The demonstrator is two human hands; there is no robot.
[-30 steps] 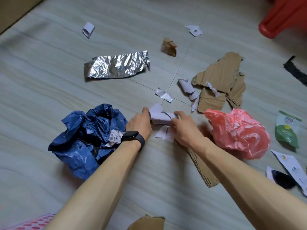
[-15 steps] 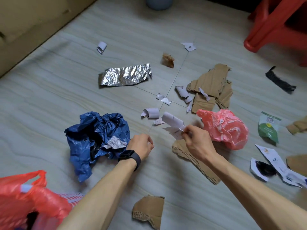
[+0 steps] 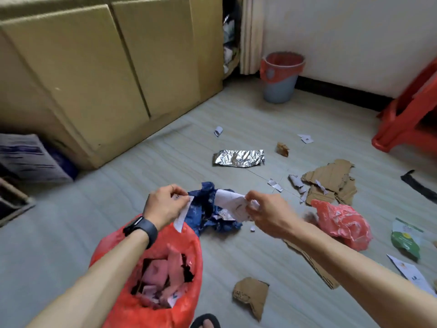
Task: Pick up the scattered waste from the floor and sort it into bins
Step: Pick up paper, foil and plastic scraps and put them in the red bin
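Pale floor [image 3: 71, 223] is stretching out beside tall cardboard boxes [image 3: 106, 67], with litter lying all across it. You are now holding both hands up off the floor; a moment ago they were working low among the scraps. Your left hand [image 3: 165, 204], empty half a second back, is pinching a white paper strip [image 3: 183, 215] over the red bag [image 3: 113, 247]. Your right hand [image 3: 267, 215] is gripping crumpled paper scraps [image 3: 230, 201] in front of the blue bag [image 3: 208, 214]. The paper is probably going into the red bag next. Foil [image 3: 238, 157], torn cardboard [image 3: 331, 178] and a pink bag [image 3: 343, 221] are still waiting. A grey bin [image 3: 280, 84] is standing well apart by the wall.
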